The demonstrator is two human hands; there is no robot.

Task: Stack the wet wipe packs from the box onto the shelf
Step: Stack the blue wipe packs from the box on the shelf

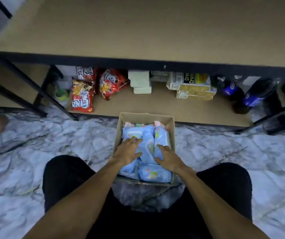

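Two hands are down in the box [145,116], which sits on the floor [34,144] right in front of the shelf [138,31]. All the packs [147,149] I can see are in the box, jammed in at odd angles, some flat and some on edge.

My read: the left hand [128,150] lies flat, fingers spread over the packs on its side. The right hand [168,157] is much the same, fingers straight along an upright pack with the thumb against the middle one. Neither looks clamped on anything yet; they seem to be feeling for a hold.

How I'd do the grab:
- Squeeze the middle pack between both palms and lift it straight up. These soft packs sag and slip if you pinch a corner.
- Take the ones on edge first, since they're wedging the rest.
- Watch the box wall, because cardboard will ride up with a tight pack.
- The lower board already has snack bags [82,95] and bottles [254,97] on it, so the top board looks like the better place to stack.
- Lay them flat, with the edges lined up.
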